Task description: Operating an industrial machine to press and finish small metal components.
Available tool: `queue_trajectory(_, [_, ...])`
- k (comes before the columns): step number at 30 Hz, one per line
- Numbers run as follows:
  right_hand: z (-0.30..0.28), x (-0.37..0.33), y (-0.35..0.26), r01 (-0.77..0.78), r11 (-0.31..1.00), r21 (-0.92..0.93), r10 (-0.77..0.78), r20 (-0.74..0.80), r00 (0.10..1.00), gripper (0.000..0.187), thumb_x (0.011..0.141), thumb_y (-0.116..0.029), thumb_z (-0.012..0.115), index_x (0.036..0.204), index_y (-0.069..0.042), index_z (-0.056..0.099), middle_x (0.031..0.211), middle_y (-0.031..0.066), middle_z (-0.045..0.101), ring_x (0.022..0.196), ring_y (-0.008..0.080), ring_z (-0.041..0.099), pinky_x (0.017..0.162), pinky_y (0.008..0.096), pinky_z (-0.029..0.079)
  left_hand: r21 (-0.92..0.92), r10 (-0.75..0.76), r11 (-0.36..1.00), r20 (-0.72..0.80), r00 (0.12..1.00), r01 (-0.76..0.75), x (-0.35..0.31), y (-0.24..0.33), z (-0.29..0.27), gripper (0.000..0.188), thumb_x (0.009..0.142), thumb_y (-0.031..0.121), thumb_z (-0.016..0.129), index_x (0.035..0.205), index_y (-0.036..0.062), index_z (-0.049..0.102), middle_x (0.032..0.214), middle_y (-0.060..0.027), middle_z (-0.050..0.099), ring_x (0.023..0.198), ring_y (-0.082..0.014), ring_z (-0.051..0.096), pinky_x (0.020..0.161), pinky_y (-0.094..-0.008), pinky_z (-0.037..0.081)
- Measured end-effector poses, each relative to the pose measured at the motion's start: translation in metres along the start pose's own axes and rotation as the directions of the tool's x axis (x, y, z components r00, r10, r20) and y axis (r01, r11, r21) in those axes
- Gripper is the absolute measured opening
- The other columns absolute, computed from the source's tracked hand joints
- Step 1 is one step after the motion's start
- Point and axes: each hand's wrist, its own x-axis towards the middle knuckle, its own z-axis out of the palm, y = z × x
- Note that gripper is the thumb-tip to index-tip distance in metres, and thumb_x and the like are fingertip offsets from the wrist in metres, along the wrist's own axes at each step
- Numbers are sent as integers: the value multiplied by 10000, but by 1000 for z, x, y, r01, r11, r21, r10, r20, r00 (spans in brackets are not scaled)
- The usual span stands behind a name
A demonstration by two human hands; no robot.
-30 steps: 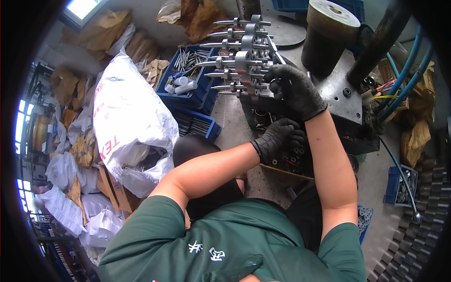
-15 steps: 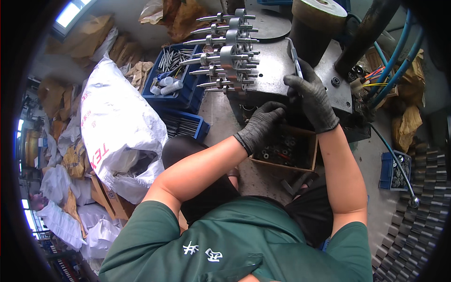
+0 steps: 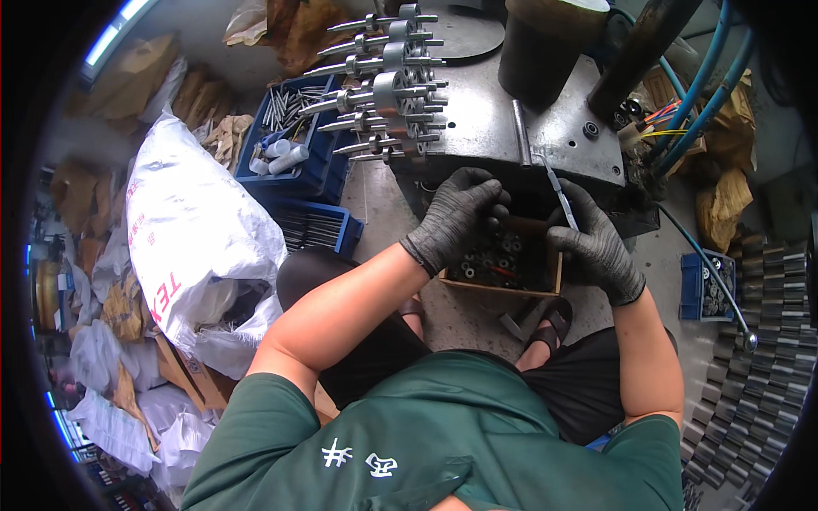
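Rod point(image 3: 521, 132) of bright steel lies on the table point(image 3: 477, 115), its long axis pointing back toward the seated person, near end right at the front edge, well left of the front right corner. From where I stand, it is ahead of both hands and between them. The right hand point(image 3: 594, 243) is closed, thumb against fingers, round a slim metal hand tool point(image 3: 560, 194) that slants forward and leftward; its tip sits just right of the rod's near end, touching or not I cannot tell. The left hand point(image 3: 457, 215), half curled before the front edge and left of the rod, has its fingertips perhaps a shade nearer than the right's; whether anything is pinched there I cannot tell
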Motion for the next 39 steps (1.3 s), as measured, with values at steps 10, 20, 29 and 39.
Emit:
queue_trajectory(10, [4, -19, -21, 237, 589, -773, -384, -10, 923, 645, 665, -1, 673, 1301, -84, 603, 1112, 187, 595, 1017, 373, 614, 889, 404, 523, 101, -14, 995, 108, 994, 4, 3, -3, -1, 157, 943, 96, 623, 1097, 112, 648, 938, -40, 670, 806, -117, 651, 697, -259, 562])
queue_trajectory(20, [0, -14, -6, 292, 437, -851, -409, 101, 907, 648, 660, 45, 692, 1280, -136, 633, 1117, 188, 614, 1012, 378, 609, 884, 434, 522, 354, 60, 930, 132, 989, -103, 10, -11, -5, 212, 940, 72, 569, 1127, 36, 663, 913, -42, 663, 789, -105, 627, 717, -234, 530])
queue_trajectory(29, [0, -13, -7, 289, 434, -853, -389, 112, 914, 639, 653, 44, 695, 1262, -140, 646, 1118, 188, 621, 1034, 371, 612, 899, 423, 526, 471, 72, 874, 111, 991, -116, 4, -6, -1, 222, 918, 83, 585, 1121, 28, 657, 917, -45, 664, 792, -106, 621, 722, -248, 527])
queue_trajectory(39, [4, -12, -11, 284, 432, -856, -362, 124, 924, 639, 648, 37, 689, 1260, -142, 644, 1115, 178, 618, 1036, 368, 609, 893, 429, 527, 478, 143, 857, 133, 981, -190, 10, -11, -8, 203, 909, 86, 612, 1096, 13, 636, 856, -43, 637, 720, -109, 603, 663, -248, 516])
